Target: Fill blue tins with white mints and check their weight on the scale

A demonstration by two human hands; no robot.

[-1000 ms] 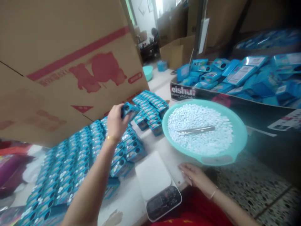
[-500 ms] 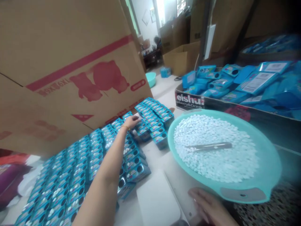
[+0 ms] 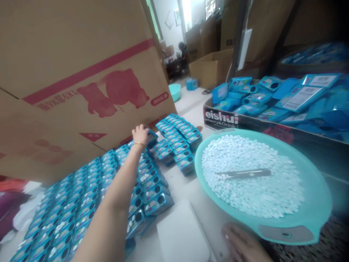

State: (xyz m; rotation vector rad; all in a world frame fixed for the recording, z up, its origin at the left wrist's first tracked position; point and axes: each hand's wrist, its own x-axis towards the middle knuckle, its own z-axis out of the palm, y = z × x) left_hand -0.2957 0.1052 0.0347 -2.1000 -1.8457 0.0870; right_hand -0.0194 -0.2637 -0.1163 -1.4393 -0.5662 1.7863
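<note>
My left hand [image 3: 140, 134] is at the far end of the rows of small blue boxes [image 3: 91, 182], its fingers bent down around a blue box [image 3: 152, 138] beside the big carton. Many boxes have dark round holes on top, and white pellets lie on several. My right hand [image 3: 242, 242] hangs below the rim of the turquoise basin [image 3: 321, 193], somewhat blurred, fingers stretched and holding nothing visible. White pellets [image 3: 251, 189] fill much of the basin, and a metal tool [image 3: 245, 173] lies on them.
A large brown carton [image 3: 60, 120] stands along the left. Behind the basin, a dark printed tray [image 3: 245, 122] holds jumbled blue boxes. A white flat object [image 3: 182, 233] lies at the front. An open carton [image 3: 209, 71] and a small turquoise bowl [image 3: 175, 91] are further back.
My left hand has moved left and slightly away, from beside the gap between box groups to the boxes near the carton. My right hand has shifted slightly downward.
</note>
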